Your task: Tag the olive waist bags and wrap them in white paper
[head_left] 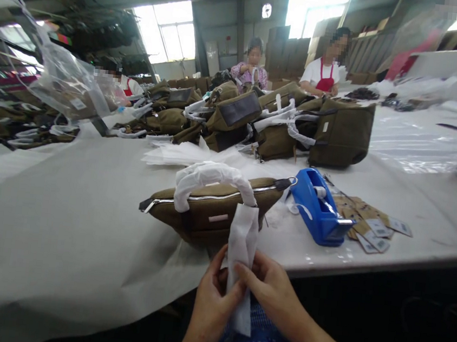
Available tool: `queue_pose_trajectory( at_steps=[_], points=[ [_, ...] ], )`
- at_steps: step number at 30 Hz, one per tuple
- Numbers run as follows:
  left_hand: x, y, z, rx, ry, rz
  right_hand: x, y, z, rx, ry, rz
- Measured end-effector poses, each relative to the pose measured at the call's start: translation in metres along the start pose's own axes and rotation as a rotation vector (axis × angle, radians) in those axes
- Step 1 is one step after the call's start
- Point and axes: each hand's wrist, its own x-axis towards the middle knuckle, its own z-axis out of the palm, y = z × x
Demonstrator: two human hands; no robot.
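Between my two hands is a strip of white tissue paper (244, 238), hanging upright in front of an olive handbag. My left hand (215, 295) pinches the strip from the left, thumb near its middle. From the right, my right hand (268, 284) closes on the same strip with thumb and fingers. The olive handbag (202, 225) stands on the table just beyond, its silver zipper shut and one handle (215, 178) wrapped in white paper. The strip's top overlaps the bag's right front; whether it is attached there I cannot tell.
A blue tape dispenser (318, 207) stands right of the bag, beside several cardboard tags (370, 224). White paper sheets (193, 155) lie behind the bag. Farther back are piled olive bags (234, 112) and several people. The table edge runs close before me.
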Motion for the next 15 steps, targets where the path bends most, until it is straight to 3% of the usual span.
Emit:
queue_pose_trajectory(
  at_steps=[4,7,10,13,15],
  points=[
    [0.007,-0.006,-0.001,0.069,0.006,0.096,0.014,0.005,0.003,-0.040,0.064,-0.004],
    [0.013,-0.013,-0.011,0.151,-0.017,0.109,0.015,0.002,-0.006,-0.064,0.003,-0.053],
    [0.017,-0.016,-0.018,0.310,0.109,0.152,0.008,-0.005,-0.028,-0.292,0.007,-0.153],
    [0.014,-0.010,-0.019,0.507,0.351,0.359,-0.005,-0.012,-0.070,-0.554,0.305,-0.264],
    [0.008,-0.003,-0.014,0.573,0.408,0.544,-0.016,-0.014,-0.113,-0.711,0.597,-0.295]
  ],
)
